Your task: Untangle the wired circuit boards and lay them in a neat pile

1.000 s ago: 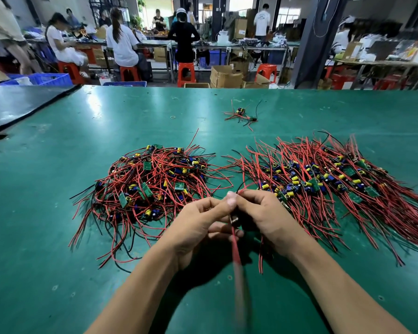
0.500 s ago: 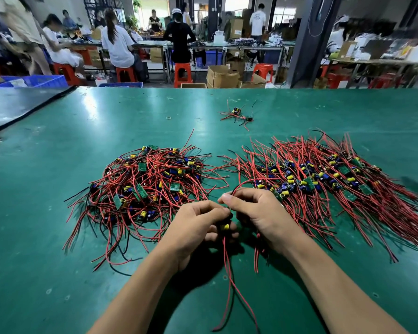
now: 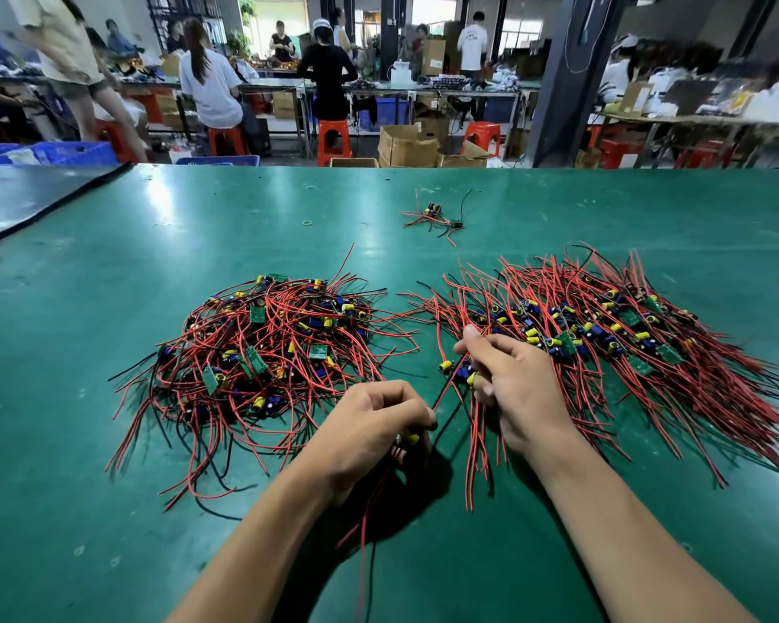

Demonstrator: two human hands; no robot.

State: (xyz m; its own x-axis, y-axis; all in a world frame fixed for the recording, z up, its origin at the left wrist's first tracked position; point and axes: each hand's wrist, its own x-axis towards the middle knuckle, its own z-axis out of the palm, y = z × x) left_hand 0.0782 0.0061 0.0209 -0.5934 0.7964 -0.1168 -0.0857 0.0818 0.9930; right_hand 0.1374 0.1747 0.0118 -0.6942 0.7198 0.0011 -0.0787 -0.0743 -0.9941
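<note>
Wired circuit boards (image 3: 257,314): I judge roughly half sorted, the combed pile (image 3: 639,348) on my right, the tangled heap (image 3: 266,370) on my left yet to do, my left hand (image 3: 369,427) gripping one board (image 3: 411,439), my right hand (image 3: 511,388) pinching another at the pile's edge

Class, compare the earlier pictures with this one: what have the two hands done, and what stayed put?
The hands, touching before, have parted. The right hand moved right toward the fanned pile of red-wired green circuit boards, pinching one wired board. The left hand stayed, gripping another board. The tangled pile and green table are unchanged.
</note>
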